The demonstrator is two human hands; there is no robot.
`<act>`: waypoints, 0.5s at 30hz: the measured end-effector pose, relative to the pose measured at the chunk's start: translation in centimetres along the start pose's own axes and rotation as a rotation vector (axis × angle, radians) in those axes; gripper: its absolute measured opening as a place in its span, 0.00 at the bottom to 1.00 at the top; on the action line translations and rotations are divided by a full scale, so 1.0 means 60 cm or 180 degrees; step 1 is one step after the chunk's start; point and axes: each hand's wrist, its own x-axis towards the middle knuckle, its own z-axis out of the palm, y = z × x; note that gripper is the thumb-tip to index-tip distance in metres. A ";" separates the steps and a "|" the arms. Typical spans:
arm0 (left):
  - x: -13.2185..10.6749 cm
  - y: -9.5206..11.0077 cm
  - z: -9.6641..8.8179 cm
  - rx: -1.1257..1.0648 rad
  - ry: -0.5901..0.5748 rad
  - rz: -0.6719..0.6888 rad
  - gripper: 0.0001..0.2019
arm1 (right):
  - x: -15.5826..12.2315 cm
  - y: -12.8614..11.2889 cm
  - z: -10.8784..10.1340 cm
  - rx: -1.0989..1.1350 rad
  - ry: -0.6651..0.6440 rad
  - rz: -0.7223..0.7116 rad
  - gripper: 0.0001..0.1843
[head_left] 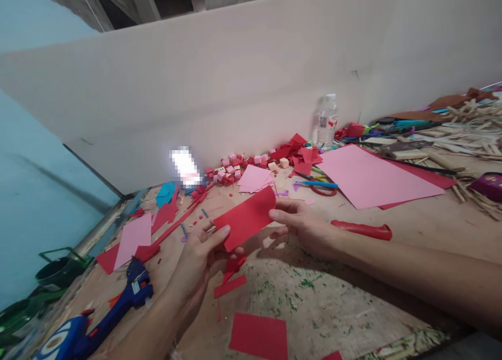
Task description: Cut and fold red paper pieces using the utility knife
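Held red sheet point(247, 218): paper-like, matt, smooth
Large pink sheet point(376, 177): paper-like, matt, smooth
Bottle point(327, 122): clear plastic, glossy
Hot glue gun point(112, 318): blue plastic, smooth, low gloss
Red tool handle point(363, 229): plastic, smooth, slight sheen
Stick pile point(476, 145): bare wood, matt, rough
Desk point(333, 318): wood-like, matt, worn, rough in front
Back panel point(235, 77): matt, mostly smooth; material indeterminate

The left hand point(206, 249) pinched, thumb on top and fingers curled beneath. Near it, slightly farther forward, the right hand point(298, 223) pinched too, thumb pointing toward the left; its forearm point(411, 268) (bare, like the other) stretched back rightward.
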 end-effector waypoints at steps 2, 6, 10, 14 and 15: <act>-0.009 -0.002 0.002 0.0073 -0.0289 -0.0167 0.19 | 0.001 0.000 -0.001 -0.0026 0.0036 -0.0001 0.23; -0.019 0.005 0.000 0.0290 -0.0808 -0.0182 0.17 | 0.002 -0.003 -0.001 -0.0168 0.0163 0.0062 0.22; -0.013 0.015 -0.006 0.0444 -0.0785 0.0262 0.18 | -0.001 -0.006 0.007 -0.0598 0.0132 0.0173 0.23; -0.008 0.016 -0.010 0.0702 -0.0618 0.0528 0.24 | -0.012 -0.009 0.025 -0.0690 -0.0226 0.0523 0.24; -0.008 0.015 -0.011 0.0728 -0.0635 0.0572 0.24 | -0.015 -0.010 0.029 -0.0675 -0.0284 0.0636 0.25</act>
